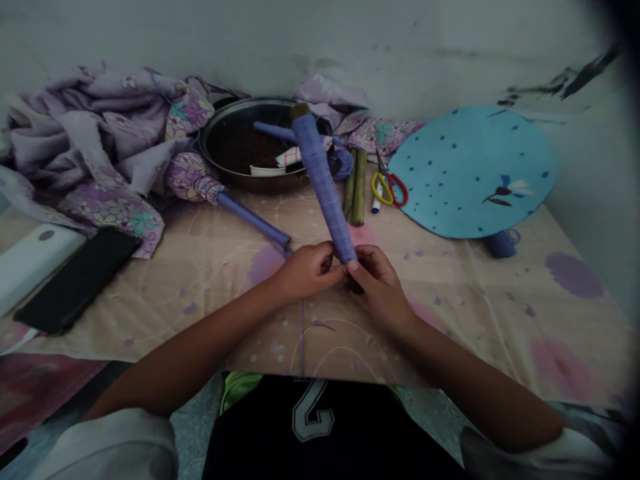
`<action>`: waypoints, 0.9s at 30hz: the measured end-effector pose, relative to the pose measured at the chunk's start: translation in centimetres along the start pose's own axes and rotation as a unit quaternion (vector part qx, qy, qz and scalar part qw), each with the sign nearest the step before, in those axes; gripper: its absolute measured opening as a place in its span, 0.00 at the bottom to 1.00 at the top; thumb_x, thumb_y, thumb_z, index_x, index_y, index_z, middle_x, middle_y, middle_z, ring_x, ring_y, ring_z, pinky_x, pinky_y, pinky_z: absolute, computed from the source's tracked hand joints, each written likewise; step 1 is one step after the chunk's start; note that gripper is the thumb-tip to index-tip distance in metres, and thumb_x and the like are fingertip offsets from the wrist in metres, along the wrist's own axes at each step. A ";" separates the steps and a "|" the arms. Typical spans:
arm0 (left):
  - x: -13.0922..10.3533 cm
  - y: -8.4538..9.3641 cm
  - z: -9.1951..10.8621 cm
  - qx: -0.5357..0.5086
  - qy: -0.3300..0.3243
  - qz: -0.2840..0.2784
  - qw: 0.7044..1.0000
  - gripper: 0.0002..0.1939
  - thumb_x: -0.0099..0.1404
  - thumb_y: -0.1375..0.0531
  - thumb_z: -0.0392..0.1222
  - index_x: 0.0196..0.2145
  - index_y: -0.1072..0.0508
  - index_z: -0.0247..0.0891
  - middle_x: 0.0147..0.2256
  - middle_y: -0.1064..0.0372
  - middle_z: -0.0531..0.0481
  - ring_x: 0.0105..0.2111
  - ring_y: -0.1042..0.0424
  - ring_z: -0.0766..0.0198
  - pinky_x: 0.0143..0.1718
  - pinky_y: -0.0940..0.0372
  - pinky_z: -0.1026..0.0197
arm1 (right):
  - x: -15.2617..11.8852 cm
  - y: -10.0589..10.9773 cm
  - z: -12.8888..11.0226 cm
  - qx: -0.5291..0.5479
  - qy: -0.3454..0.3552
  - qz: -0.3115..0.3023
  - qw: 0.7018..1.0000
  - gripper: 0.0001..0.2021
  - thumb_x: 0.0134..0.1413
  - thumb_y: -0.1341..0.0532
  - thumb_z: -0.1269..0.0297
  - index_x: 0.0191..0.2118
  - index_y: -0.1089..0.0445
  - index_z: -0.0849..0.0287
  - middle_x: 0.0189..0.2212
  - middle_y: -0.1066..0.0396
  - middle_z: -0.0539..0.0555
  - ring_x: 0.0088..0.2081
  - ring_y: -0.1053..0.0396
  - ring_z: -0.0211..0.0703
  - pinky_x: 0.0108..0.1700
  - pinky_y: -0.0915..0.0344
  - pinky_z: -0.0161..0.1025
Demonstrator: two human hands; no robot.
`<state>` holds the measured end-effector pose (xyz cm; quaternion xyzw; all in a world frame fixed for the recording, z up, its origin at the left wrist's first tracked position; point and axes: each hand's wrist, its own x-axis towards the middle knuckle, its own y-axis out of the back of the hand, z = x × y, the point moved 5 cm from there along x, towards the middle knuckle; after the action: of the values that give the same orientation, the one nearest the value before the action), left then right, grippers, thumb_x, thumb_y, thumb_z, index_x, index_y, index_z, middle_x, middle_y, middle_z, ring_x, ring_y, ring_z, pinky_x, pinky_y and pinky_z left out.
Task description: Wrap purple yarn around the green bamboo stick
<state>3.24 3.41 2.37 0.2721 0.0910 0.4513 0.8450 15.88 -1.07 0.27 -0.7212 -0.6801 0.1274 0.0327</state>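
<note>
A stick wound with purple thread (323, 177) rises from between my hands, tilted up and to the left, with its bare brown end uppermost. My left hand (313, 270) is closed at its lower end, thumb and fingers pinched together. On the other side, my right hand (383, 287) grips the same end with its thumb pressed on the windings. From near my left hand a loose purple thread (303, 333) hangs down toward the table edge. My fingers hide the very bottom of the stick.
Behind stands a dark pan (230, 173) with brown material. To its left are floral cloth (105, 140), a cloth-headed stick (250, 217) and a phone (80, 280). Rightward lie green sticks (359, 190), scissors (385, 183), a marker (377, 203) and a blue painted oval (465, 180).
</note>
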 end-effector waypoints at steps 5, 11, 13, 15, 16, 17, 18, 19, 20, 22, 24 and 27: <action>0.1 -0.3 0.0 -0.087 -0.001 -0.028 0.996 0.14 0.59 0.42 0.49 0.30 0.32 0.34 0.22 0.42 0.56 0.22 0.44 0.71 0.22 0.50 0.68 | 0.0 -0.1 0.1 0.105 -0.060 0.005 0.993 0.10 0.48 0.34 0.58 0.32 0.33 0.56 0.25 0.34 0.48 0.20 0.41 0.31 0.16 0.47 0.29; 0.3 -0.4 0.0 -0.186 0.038 -0.077 0.979 0.10 0.58 0.42 0.45 0.28 0.35 0.35 0.20 0.46 0.59 0.21 0.46 0.73 0.22 0.51 0.69 | 1.1 1.3 -1.0 0.204 -0.073 0.041 0.975 0.13 0.46 0.34 0.56 0.28 0.36 0.57 0.25 0.35 0.49 0.24 0.38 0.34 0.14 0.51 0.27; 0.3 -0.2 -0.1 -0.199 0.051 -0.074 0.976 0.09 0.58 0.41 0.44 0.27 0.36 0.35 0.20 0.46 0.59 0.20 0.47 0.74 0.21 0.51 0.69 | 1.6 2.1 -2.0 0.219 -0.056 0.055 0.973 0.11 0.48 0.35 0.57 0.28 0.35 0.57 0.26 0.35 0.49 0.24 0.39 0.33 0.14 0.51 0.26; 0.3 0.1 -0.3 -0.207 0.062 -0.068 0.974 0.09 0.58 0.41 0.43 0.28 0.35 0.35 0.19 0.46 0.59 0.20 0.47 0.74 0.21 0.52 0.69 | 2.0 3.2 -3.3 0.234 -0.037 0.077 0.969 0.09 0.50 0.37 0.58 0.29 0.34 0.58 0.27 0.35 0.50 0.25 0.38 0.33 0.14 0.51 0.26; 0.4 0.2 -0.3 -0.213 0.068 -0.067 0.973 0.09 0.58 0.41 0.43 0.28 0.35 0.35 0.19 0.47 0.59 0.20 0.47 0.74 0.21 0.52 0.69 | 2.2 3.7 -4.0 0.241 -0.033 0.084 0.966 0.09 0.51 0.38 0.59 0.28 0.34 0.58 0.27 0.35 0.50 0.25 0.39 0.33 0.14 0.51 0.26; 0.4 0.2 -0.4 -0.220 0.074 -0.067 0.970 0.09 0.58 0.41 0.43 0.28 0.35 0.35 0.19 0.47 0.59 0.19 0.48 0.74 0.21 0.53 0.69 | 2.3 4.3 -4.7 0.249 -0.018 0.089 0.964 0.09 0.53 0.39 0.59 0.28 0.33 0.58 0.27 0.35 0.50 0.25 0.39 0.33 0.14 0.52 0.26; 0.4 0.3 -0.5 -0.229 0.080 -0.070 0.968 0.09 0.58 0.41 0.44 0.28 0.35 0.35 0.19 0.48 0.60 0.19 0.49 0.74 0.20 0.54 0.69 | 2.5 4.9 -5.4 0.256 -0.005 0.096 0.962 0.09 0.54 0.40 0.59 0.28 0.32 0.58 0.27 0.35 0.51 0.25 0.39 0.33 0.13 0.53 0.26; 0.5 0.3 -0.6 -0.240 0.085 -0.072 0.964 0.10 0.59 0.42 0.44 0.27 0.36 0.35 0.18 0.48 0.60 0.18 0.50 0.75 0.20 0.54 0.69 | 2.6 5.6 -6.1 0.257 0.017 0.111 0.960 0.11 0.55 0.41 0.58 0.27 0.32 0.58 0.26 0.35 0.51 0.25 0.39 0.33 0.13 0.53 0.26; 0.5 0.4 -0.6 -0.249 0.089 -0.075 0.962 0.10 0.59 0.42 0.45 0.27 0.36 0.35 0.18 0.49 0.60 0.18 0.50 0.75 0.20 0.55 0.69 | 2.6 6.2 -6.7 0.256 0.041 0.128 0.957 0.11 0.56 0.42 0.58 0.26 0.31 0.57 0.25 0.36 0.50 0.24 0.39 0.33 0.13 0.53 0.26; 0.6 0.6 -0.6 -0.259 0.093 -0.075 0.958 0.10 0.59 0.42 0.45 0.27 0.36 0.35 0.18 0.49 0.60 0.18 0.51 0.75 0.20 0.56 0.68 | 2.7 7.2 -7.6 0.252 0.070 0.143 0.955 0.11 0.55 0.41 0.59 0.25 0.31 0.57 0.25 0.35 0.50 0.24 0.39 0.32 0.13 0.53 0.26; 0.7 0.8 -0.7 -0.261 0.095 -0.071 0.958 0.10 0.59 0.42 0.45 0.27 0.36 0.35 0.18 0.50 0.60 0.18 0.51 0.75 0.20 0.56 0.68 | 2.8 7.9 -8.3 0.247 0.078 0.148 0.954 0.10 0.53 0.39 0.59 0.24 0.30 0.57 0.24 0.35 0.50 0.24 0.38 0.31 0.13 0.53 0.26; 0.8 1.1 -0.8 -0.263 0.100 -0.067 0.957 0.10 0.59 0.42 0.44 0.27 0.36 0.35 0.17 0.51 0.61 0.17 0.53 0.75 0.19 0.57 0.68 | 2.8 9.4 -9.3 0.256 0.067 0.174 0.948 0.13 0.52 0.39 0.59 0.22 0.30 0.60 0.21 0.36 0.50 0.21 0.37 0.29 0.13 0.54 0.25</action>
<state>2.57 4.81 2.41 -0.0134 0.0713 0.4267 0.9015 27.22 2.16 6.80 -0.8028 -0.4844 0.2525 0.2391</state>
